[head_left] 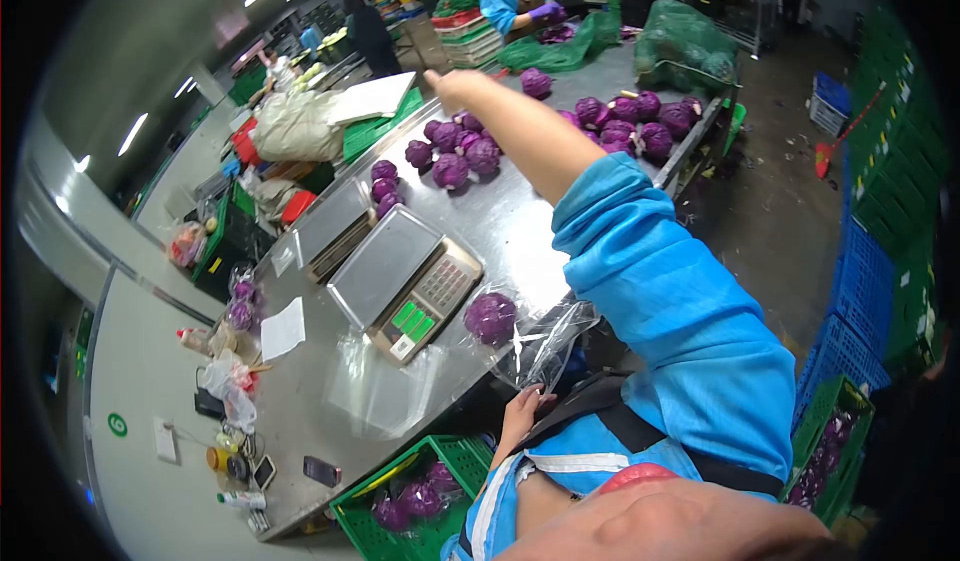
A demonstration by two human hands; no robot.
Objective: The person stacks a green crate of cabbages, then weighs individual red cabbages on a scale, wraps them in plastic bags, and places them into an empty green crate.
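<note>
A purple cabbage [490,319] sits at the mouth of a clear plastic bag [545,346] by the near edge of the metal table [500,231]. My left hand [522,408] is closed on the bag's lower end. Far across the table, my right arm is stretched out; my right hand [460,89] is near a white board [370,99], its fingers mostly hidden. Loose purple cabbages [450,171] lie below that forearm, and more [640,121] lie beyond it to the right. A digital scale [405,286] stands left of the bagged cabbage.
A second scale [325,226], flat clear bags [385,386], a phone [321,471] and a paper sheet [283,329] are on the table. Below its near edge is a green crate [350,511] of bagged cabbages. A co-worker [515,1] stands at the far end near green net bags [685,41].
</note>
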